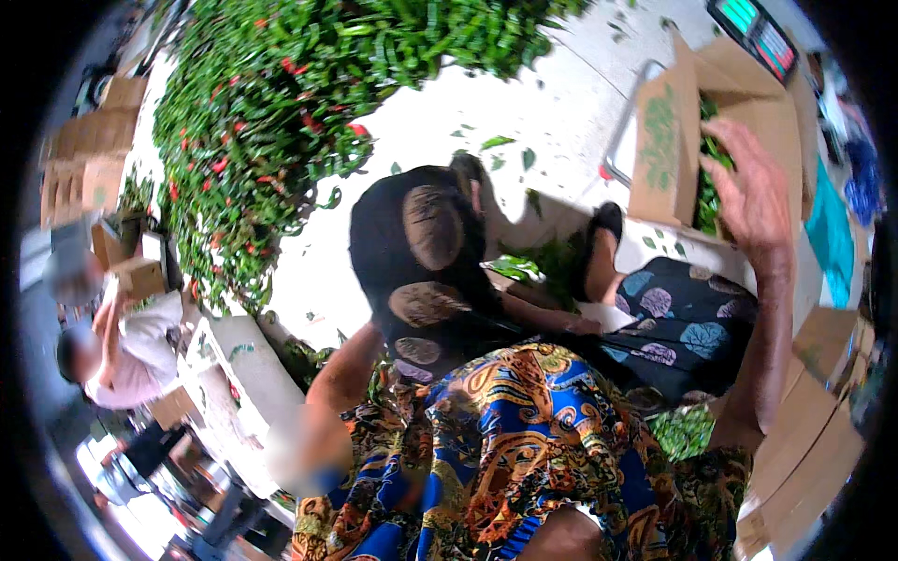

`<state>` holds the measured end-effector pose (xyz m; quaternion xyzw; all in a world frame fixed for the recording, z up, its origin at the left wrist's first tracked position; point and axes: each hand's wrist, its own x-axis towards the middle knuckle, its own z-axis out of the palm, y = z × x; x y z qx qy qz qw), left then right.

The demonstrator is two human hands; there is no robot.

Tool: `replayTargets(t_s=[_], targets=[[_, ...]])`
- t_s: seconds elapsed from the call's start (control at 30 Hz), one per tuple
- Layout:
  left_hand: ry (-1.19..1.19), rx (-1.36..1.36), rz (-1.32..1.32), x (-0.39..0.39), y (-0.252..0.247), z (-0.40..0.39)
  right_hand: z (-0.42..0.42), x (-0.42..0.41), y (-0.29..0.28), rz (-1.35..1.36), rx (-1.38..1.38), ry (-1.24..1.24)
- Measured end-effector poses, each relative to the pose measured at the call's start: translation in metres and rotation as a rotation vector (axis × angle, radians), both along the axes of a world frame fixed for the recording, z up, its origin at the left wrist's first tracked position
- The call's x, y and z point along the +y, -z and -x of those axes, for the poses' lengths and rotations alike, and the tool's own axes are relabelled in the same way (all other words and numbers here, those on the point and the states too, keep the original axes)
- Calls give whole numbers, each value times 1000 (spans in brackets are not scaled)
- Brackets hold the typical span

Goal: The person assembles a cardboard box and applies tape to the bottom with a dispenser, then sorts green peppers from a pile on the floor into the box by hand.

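Observation:
My right hand (754,186) is over the side of an open cardboard box (652,147), fingers apart and nothing visible in them. Green chili peppers (707,203) lie inside the box, partly hidden by that hand. My left forearm passes behind my raised knee. Between my legs, in shadow, the left hand (579,324) appears beside a white flat piece (609,317); whether it grips this is unclear. More green peppers (515,266) are on the floor beyond, near my foot. A large heap of green chili peppers (280,126), with some red ones, spreads ahead on the pale floor.
A digital scale display (758,35) stands behind the box, its metal frame (621,140) alongside. Cardboard (800,435) lies at my right, near another batch of green peppers (677,431). Another person (133,357) sits at left beside a white foam box (259,372).

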<state>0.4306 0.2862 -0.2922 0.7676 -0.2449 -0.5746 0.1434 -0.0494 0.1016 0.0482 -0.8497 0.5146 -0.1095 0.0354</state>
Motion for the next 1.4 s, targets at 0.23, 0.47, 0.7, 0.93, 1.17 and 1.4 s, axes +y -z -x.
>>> replayTargets(t_s=[0.23, 0.47, 0.7, 0.93, 1.17, 1.4], targets=[[593, -354, 108, 133, 102, -34, -97, 6, -7, -207, -21, -222], [69, -53, 183, 45, 78, 11, -129, 17, -26, -161, 147, -240], [10, -114, 127, 63, 66, -43, -143, -4, -51, -475, -146, -163], [-25, -13, 170, 25, 37, 0, -51, -48, 2, -405, 48, -70], [73, -67, 294, 19, 56, -36, -60, -66, 26, -431, -78, -144], [-50, -28, 222, -4, 42, -22, 14, -61, 60, -545, -146, -89]])
